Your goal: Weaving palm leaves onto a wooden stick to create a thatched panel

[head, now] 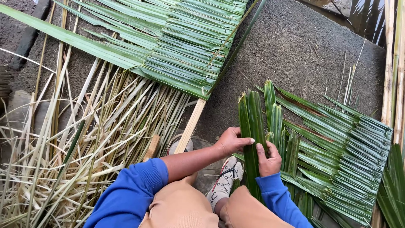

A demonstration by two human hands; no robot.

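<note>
head view: single camera looking down at both hands, person seated on the ground.
left hand (pixel 230 141): fingers curled shut around the folded green palm leaf (pixel 252 126), thumb lying flat across its front face, gripping from the left edge.
right hand (pixel 269 159): closed on the same leaf just below the left hand, thumb pressed up along the leaf, fingers wrapped behind it.
folded green palm leaf: upright, doubled lengthwise, top tips above both hands, lower end running down between the knees. Sits at the left end of the woven row.
woven leaf panel (pixel 350 152): folded green leaves lapped side by side, fanning right from the held leaf, lying on the ground.
second panel (pixel 185 46): finished-looking lapped leaves at top centre, fixed along a pale wooden slat (pixel 190 126) that angles down toward the person.
dry strips (pixel 84 139): pale loose leaf ribs and strands piled at left, well apart from the hands.
ground (pixel 303 46): rough dark grey surface.
clothing: blue sleeves (pixel 135 190), tan trousers, one patterned shoe (pixel 225 181) below the left hand.
bamboo poles (pixel 394 63): upright along the right edge.
</note>
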